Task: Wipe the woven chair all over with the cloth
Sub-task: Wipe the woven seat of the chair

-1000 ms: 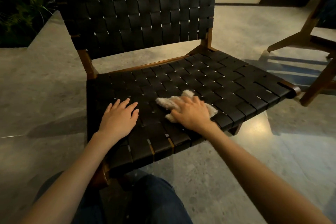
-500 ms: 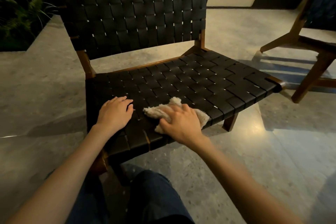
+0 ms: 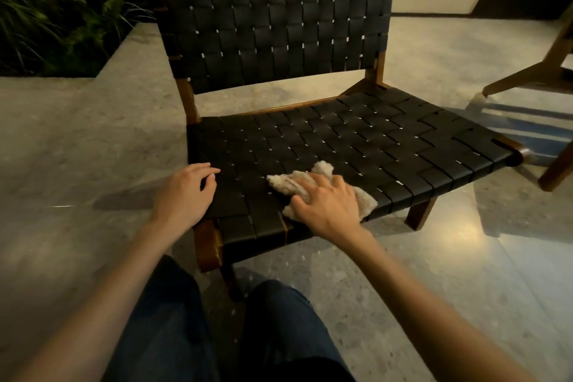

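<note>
Your left hand (image 3: 183, 192) now lies at the seat's near left edge, its fingers loosely curled and gripping nothing; a second ago they lay flat and spread. Your right hand (image 3: 325, 206) presses the one cloth (image 3: 288, 183) onto the seat's near edge, fingers spread. Both rest on the chair (image 3: 372, 139). A second chair (image 3: 527, 74) stands far right.
</note>
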Demonstrator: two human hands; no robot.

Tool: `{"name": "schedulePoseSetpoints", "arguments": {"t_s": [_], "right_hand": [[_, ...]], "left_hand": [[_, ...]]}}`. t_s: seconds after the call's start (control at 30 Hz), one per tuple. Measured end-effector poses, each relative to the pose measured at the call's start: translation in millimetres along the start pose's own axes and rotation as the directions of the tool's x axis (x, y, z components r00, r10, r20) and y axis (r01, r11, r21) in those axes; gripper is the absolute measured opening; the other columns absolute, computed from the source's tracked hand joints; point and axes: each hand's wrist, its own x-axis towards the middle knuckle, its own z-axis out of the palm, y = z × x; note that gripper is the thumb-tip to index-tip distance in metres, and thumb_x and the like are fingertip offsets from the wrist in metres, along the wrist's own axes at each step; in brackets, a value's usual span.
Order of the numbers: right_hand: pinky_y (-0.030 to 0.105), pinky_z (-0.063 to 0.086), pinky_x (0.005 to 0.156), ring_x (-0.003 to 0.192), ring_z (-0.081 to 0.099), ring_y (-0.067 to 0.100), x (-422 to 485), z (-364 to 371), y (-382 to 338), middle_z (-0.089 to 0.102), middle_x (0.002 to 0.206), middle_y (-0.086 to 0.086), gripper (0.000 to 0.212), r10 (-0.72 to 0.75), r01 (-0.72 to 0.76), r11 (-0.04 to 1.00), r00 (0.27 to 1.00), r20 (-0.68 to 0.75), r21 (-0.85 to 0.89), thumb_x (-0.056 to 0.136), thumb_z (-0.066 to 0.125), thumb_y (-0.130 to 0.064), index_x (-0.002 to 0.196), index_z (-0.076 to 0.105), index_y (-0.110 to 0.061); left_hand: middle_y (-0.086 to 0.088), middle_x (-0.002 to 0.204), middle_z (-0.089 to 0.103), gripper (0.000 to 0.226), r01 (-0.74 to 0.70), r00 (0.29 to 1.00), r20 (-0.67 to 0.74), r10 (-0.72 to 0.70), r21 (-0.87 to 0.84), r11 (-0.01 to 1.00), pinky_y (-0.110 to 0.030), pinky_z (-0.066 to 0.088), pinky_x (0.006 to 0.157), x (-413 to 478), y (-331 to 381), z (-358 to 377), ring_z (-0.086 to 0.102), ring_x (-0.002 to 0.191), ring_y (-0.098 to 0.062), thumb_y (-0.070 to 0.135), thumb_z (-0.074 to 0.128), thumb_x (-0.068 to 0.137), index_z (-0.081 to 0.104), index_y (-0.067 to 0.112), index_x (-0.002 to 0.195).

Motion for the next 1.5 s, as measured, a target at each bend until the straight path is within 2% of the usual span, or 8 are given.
{"name": "schedulePoseSetpoints", "arguments": {"t_s": [0.23, 0.43, 0.63, 0.77, 1.0, 1.17, 1.33, 1.5], "right_hand": [[0.046, 0.020, 0.109, 0.134, 0.023, 0.034, -5, 26, -108, 0.028, 0.153, 0.003, 0.055, -0.177, 0.162, 0.976, 0.980, 0.093, 0.146, 0.093, 0.032, -0.047, 0.146, 0.027, -0.034], [0.046, 0.024, 0.108, 0.136, 0.024, 0.033, 15, 35, -104, 0.027, 0.154, -0.001, 0.056, -0.229, 0.214, 0.967, 0.969, 0.096, 0.139, 0.092, 0.028, -0.053, 0.146, 0.023, -0.038], [0.046, 0.029, 0.104, 0.132, 0.028, 0.035, 65, 26, -31, 0.028, 0.152, 0.002, 0.056, 0.004, 0.004, 0.996, 0.996, 0.092, -0.090, 0.094, 0.032, -0.050, 0.147, 0.023, -0.034], [0.047, 0.022, 0.108, 0.135, 0.022, 0.038, 83, 32, -32, 0.024, 0.155, 0.003, 0.056, 0.121, -0.110, 0.989, 0.987, 0.107, -0.104, 0.094, 0.029, -0.049, 0.148, 0.023, -0.034], [0.050, 0.011, 0.115, 0.142, 0.008, 0.037, 112, 63, -124, 0.018, 0.158, -0.002, 0.056, -0.158, 0.112, 0.967, 0.968, 0.193, 0.229, 0.094, 0.028, -0.051, 0.148, 0.020, -0.038], [0.045, 0.025, 0.110, 0.136, 0.025, 0.033, 128, 66, -101, 0.025, 0.155, 0.000, 0.056, -0.261, 0.248, 0.963, 0.956, 0.131, 0.106, 0.094, 0.029, -0.052, 0.148, 0.022, -0.037], [0.044, 0.025, 0.109, 0.135, 0.024, 0.035, 158, 54, -11, 0.023, 0.155, 0.001, 0.056, 0.006, 0.010, 0.986, 0.996, 0.093, -0.167, 0.094, 0.030, -0.052, 0.148, 0.022, -0.037], [0.048, 0.012, 0.114, 0.142, 0.011, 0.036, 187, 67, -12, 0.017, 0.158, -0.001, 0.057, 0.075, -0.066, 0.992, 0.993, 0.088, -0.104, 0.093, 0.026, -0.054, 0.148, 0.019, -0.041]], "left_hand": [[0.001, 0.143, 0.045, 0.037, -0.012, 0.999, 0.030, 0.013, -0.061, 0.998, -0.031, 0.033, 0.103, -13, -29, -14, 0.041, 0.131, -0.018, 0.016, 0.046, 0.097, 0.054, 0.020, 0.133], [0.003, 0.147, 0.041, 0.039, 0.045, 0.997, 0.073, -0.036, -0.126, 0.991, -0.029, 0.030, 0.105, -7, -39, -17, 0.037, 0.134, -0.016, 0.021, 0.045, 0.099, 0.047, 0.023, 0.138], [0.005, 0.154, 0.028, 0.042, 0.109, 0.990, 0.103, -0.094, -0.145, 0.983, -0.035, 0.024, 0.112, 15, -37, -5, 0.024, 0.141, -0.015, 0.030, 0.036, 0.102, 0.039, 0.025, 0.143], [0.007, 0.154, 0.026, 0.043, 0.120, 0.990, 0.092, -0.108, -0.133, 0.984, -0.036, 0.025, 0.111, 27, -41, 1, 0.023, 0.142, -0.015, 0.034, 0.035, 0.102, 0.037, 0.027, 0.144], [0.000, 0.154, 0.029, 0.049, 0.137, 0.990, 0.055, -0.131, -0.109, 0.985, -0.034, 0.026, 0.112, 35, -55, 5, 0.028, 0.140, -0.016, 0.035, 0.038, 0.100, 0.033, 0.017, 0.146], [0.002, 0.155, 0.026, 0.049, 0.157, 0.986, 0.069, -0.150, -0.108, 0.982, -0.037, 0.026, 0.113, 48, -57, 8, 0.025, 0.141, -0.015, 0.034, 0.037, 0.101, 0.030, 0.020, 0.147], [0.005, 0.157, 0.018, 0.048, 0.150, 0.981, 0.130, -0.142, -0.060, 0.987, -0.038, 0.029, 0.112, 81, -57, 15, 0.025, 0.141, -0.019, 0.037, 0.036, 0.101, 0.029, 0.028, 0.147], [0.005, 0.158, 0.013, 0.050, 0.204, 0.972, 0.126, -0.197, -0.052, 0.978, -0.038, 0.026, 0.113, 109, -58, 27, 0.019, 0.144, -0.018, 0.039, 0.035, 0.101, 0.027, 0.027, 0.148]]}}
